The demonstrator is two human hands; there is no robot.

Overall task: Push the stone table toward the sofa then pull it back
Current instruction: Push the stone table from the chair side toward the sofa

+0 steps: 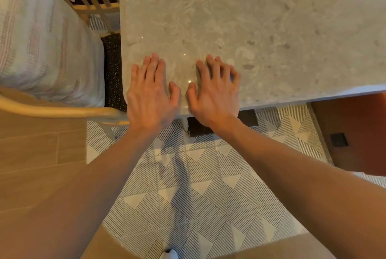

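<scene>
While flat, fingers spread, left hand [151,93] and right hand [215,91] pressing stone table [261,28] near its corner — far edge cropped, base mostly hidden; sofa [46,45] beside, left.

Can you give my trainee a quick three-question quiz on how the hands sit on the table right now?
1. True or false: both hands lie palm-down on the grey speckled stone table.
2. Which corner region of the table do the left hand and right hand press? A) near-left corner beside the wooden-framed sofa with the pale striped cushion B) far-right corner C) the middle
3. Fill in: under the table and the person's arms lies a white rug with striped ______ shapes.

Key: 1 true; 2 A; 3 triangle.
</scene>
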